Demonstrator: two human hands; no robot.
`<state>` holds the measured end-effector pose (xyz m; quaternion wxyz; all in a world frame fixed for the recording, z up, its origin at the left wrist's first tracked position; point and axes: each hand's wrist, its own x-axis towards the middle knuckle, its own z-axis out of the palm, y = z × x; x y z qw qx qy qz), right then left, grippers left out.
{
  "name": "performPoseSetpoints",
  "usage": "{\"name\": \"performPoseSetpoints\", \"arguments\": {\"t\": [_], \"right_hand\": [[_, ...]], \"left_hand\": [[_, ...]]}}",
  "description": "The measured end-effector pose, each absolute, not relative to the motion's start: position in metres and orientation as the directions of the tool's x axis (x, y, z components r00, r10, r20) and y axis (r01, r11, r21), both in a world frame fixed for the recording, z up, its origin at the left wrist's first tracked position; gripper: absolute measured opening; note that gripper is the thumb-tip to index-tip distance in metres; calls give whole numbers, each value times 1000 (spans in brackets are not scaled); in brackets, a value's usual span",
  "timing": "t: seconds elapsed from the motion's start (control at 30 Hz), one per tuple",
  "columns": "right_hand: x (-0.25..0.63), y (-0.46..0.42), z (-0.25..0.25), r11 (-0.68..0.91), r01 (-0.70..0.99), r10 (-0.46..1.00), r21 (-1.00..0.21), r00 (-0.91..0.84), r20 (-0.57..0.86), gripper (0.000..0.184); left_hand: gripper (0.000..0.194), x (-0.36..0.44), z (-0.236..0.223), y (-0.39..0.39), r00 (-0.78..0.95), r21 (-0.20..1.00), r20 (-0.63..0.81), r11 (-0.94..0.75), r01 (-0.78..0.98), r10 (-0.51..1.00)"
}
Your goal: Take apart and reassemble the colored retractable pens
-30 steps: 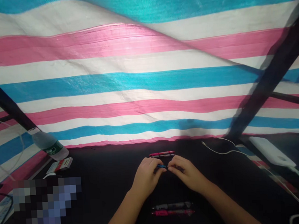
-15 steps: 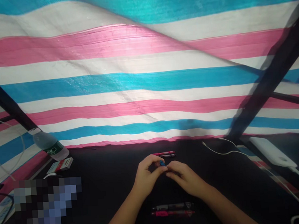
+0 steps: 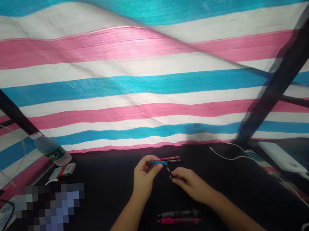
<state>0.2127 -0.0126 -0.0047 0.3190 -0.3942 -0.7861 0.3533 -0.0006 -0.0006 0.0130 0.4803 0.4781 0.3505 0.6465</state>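
My left hand [image 3: 145, 174] pinches a blue pen barrel [image 3: 159, 162] between thumb and fingers, its length pointing to the right. From the barrel's right end a thin dark pen refill [image 3: 169, 170] with a pale section slants down to my right hand [image 3: 189, 181]. The fingertips of that hand are closed on the refill's lower end. Whether the refill still sits inside the barrel I cannot tell. Just behind the hands lie a slim red pen [image 3: 174, 158] and a slim dark pen [image 3: 176, 160], partly covered by the left hand and barrel.
Nearer me on the black tabletop [image 3: 109, 188] lie a black pen [image 3: 177, 213] and a pink pen [image 3: 174, 220]. A bottle [image 3: 50, 148] and a small box [image 3: 62, 170] are at left. A white power bank [image 3: 281, 156] and cable [image 3: 233, 158] are at right.
My left hand has moved a little left and up, and its blue barrel has turned lengthwise into view. A gap has opened between the hands, with the dark refill now showing across it.
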Motion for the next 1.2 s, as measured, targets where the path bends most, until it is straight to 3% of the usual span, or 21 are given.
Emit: {"name": "performPoseSetpoints", "arguments": {"t": [0.1, 0.23, 0.33, 0.43, 0.53, 0.63, 0.7, 0.8, 1.07, 1.2], "right_hand": [[213, -12, -2, 434, 391, 852, -811, -470, 229, 15], [214, -13, 1, 435, 389, 862, -812, -441, 250, 15], [214, -13, 3, 451, 385, 860, -805, -430, 276, 16], [214, -15, 5, 462, 399, 855, -792, -436, 279, 19], [214, -15, 5, 467, 417, 850, -780, -456, 265, 20], [216, -15, 4, 479, 430, 842, -765, -471, 263, 18], [217, -14, 3, 484, 437, 842, -758, -470, 266, 17], [217, -14, 1, 482, 437, 844, -759, -464, 268, 15], [215, -12, -4, 454, 447, 870, -771, -411, 273, 12], [216, -10, -3, 444, 398, 873, -802, -394, 288, 17]], "left_hand": [[23, 1, 16, 0, -120, 876, 223, -252, -410, 968], [31, 4, 22, 0, -32, 821, 110, -109, -561, 993], [28, 7, 20, 1, 49, 812, 71, -29, -583, 996], [37, 10, 12, 3, 79, 817, 58, -2, -576, 995], [30, 10, 6, 3, 92, 877, 88, -34, -479, 992], [26, 6, 8, 0, 128, 974, 168, -145, -174, 977], [18, 4, 12, -1, 151, 972, 228, -233, 17, 962], [16, 3, 16, -2, 165, 940, 286, -310, 143, 944], [20, 3, 9, 0, 52, 953, 265, -270, 135, 963], [26, 3, 6, 6, -49, 980, 177, -181, -77, 983]]}}
